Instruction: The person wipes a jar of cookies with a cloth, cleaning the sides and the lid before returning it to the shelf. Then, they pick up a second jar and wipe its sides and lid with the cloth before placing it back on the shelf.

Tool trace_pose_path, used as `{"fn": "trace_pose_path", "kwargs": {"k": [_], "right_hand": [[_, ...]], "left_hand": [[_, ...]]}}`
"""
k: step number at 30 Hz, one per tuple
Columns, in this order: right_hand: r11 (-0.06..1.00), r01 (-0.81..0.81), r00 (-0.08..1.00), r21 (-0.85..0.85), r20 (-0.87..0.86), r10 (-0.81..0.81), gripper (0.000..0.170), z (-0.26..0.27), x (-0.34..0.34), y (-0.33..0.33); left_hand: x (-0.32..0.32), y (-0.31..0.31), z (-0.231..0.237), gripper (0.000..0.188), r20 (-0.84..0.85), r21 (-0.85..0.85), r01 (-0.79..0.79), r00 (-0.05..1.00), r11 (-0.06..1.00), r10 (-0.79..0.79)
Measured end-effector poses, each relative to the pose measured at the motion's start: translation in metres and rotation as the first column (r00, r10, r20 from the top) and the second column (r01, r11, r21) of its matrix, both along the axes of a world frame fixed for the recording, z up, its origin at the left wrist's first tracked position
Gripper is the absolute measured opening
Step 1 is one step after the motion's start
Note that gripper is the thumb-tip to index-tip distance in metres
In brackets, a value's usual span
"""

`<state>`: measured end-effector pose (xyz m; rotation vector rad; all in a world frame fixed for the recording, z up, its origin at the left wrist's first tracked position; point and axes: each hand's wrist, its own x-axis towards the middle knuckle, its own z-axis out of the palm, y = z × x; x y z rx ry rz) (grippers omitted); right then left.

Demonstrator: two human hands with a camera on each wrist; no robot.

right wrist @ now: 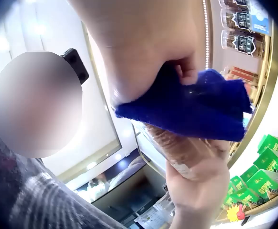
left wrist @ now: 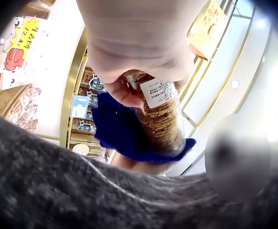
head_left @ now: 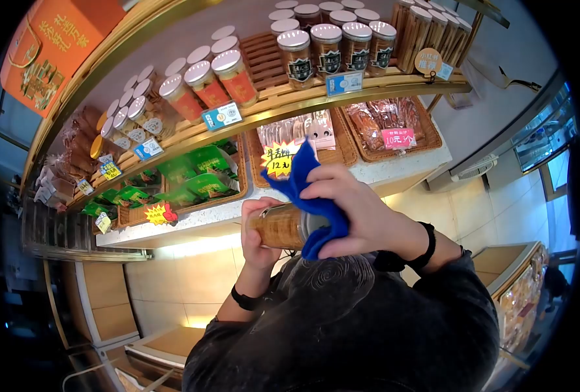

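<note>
A clear jar (head_left: 278, 228) of thin, round, stacked crisps lies on its side in mid-air before the chest. My left hand (head_left: 256, 245) grips its base end. A white printed label (left wrist: 157, 92) shows on the jar's wall in the left wrist view. At the lid end, my right hand (head_left: 361, 212) holds a blue cloth (head_left: 331, 215), with fingers on one side of the lid and thumb on the other. One end of the cloth flares up loosely beyond the fingers. In the right wrist view the cloth hides the lid.
A wooden shelf (head_left: 264, 111) ahead bears rows of lidded jars (head_left: 329, 49). Under it, on a pale counter (head_left: 381, 171), stand baskets of green packets (head_left: 205, 183) and wrapped snacks (head_left: 381, 121). An orange gift box (head_left: 58, 49) is at upper left, another display (head_left: 515, 294) at right.
</note>
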<state>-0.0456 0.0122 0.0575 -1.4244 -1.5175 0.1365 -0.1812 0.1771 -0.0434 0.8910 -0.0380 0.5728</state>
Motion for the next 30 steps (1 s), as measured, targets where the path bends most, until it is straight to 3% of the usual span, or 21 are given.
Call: {"fn": "trace_pose_path", "kwargs": {"k": [1,5,7,10,11,13,14,15,19,25,28,30], "right_hand": [[0.993,-0.021,1.0,-0.112,-0.001,0.021,0.065,0.007,-0.001,-0.002],[0.981,-0.11,0.983,-0.162,-0.163,0.083,0.042,0.015,0.015,-0.012],[0.995,-0.037,0.97,-0.088,-0.242,0.015,0.025,0.011,0.019,-0.013],[0.986,-0.082,0.84,-0.146,-0.543,-0.01,0.018,0.002,0.035,-0.023],[0.987,-0.08,0.836,-0.138,-0.548,-0.009,0.018,-0.002,0.039,-0.025],[0.994,-0.099,0.885,0.041,-0.452,0.107,0.027,-0.005,0.046,-0.029],[0.995,-0.1,0.954,-0.007,-0.284,0.093,0.04,0.003,0.051,-0.037],[0.993,-0.077,0.961,-0.089,-0.273,0.05,0.051,0.009,0.052,-0.042],[0.987,-0.025,0.955,-0.16,-0.296,-0.024,0.031,0.01,0.069,-0.052],[0.988,-0.117,0.94,-0.101,-0.333,0.077,0.031,0.005,0.086,-0.062],[0.978,-0.133,0.933,-0.16,-0.354,0.069,0.03,0.001,0.096,-0.063],[0.984,-0.052,0.931,-0.169,-0.365,-0.014,0.026,-0.007,0.102,-0.061]], "left_hand": [[0.003,-0.004,0.003,0.062,-0.03,0.024,-0.001,1.0,1.0,0.002],[0.015,-0.013,0.012,0.064,-0.01,0.11,-0.007,1.0,0.994,0.008],[0.022,-0.018,0.01,0.065,-0.032,0.14,-0.022,0.999,0.99,0.026],[0.036,-0.027,0.014,0.062,-0.09,0.096,-0.026,0.995,0.995,0.035],[0.04,-0.03,0.014,0.062,-0.096,0.104,-0.022,0.995,0.994,0.032],[0.047,-0.036,0.015,0.058,-0.116,-0.021,0.02,0.993,1.0,-0.022],[0.053,-0.04,0.017,0.057,-0.11,-0.01,0.026,0.994,1.0,-0.027],[0.059,-0.045,0.023,0.058,-0.138,0.007,-0.025,0.99,1.0,0.025],[0.071,-0.048,0.012,0.058,-0.084,0.09,-0.005,0.996,0.996,0.013],[0.084,-0.063,0.012,0.056,-0.125,0.046,-0.038,0.991,0.998,0.043],[0.085,-0.068,0.009,0.056,-0.162,0.061,-0.072,0.983,0.996,0.081],[0.082,-0.067,0.001,0.056,-0.193,0.09,-0.057,0.978,0.994,0.073]]}}
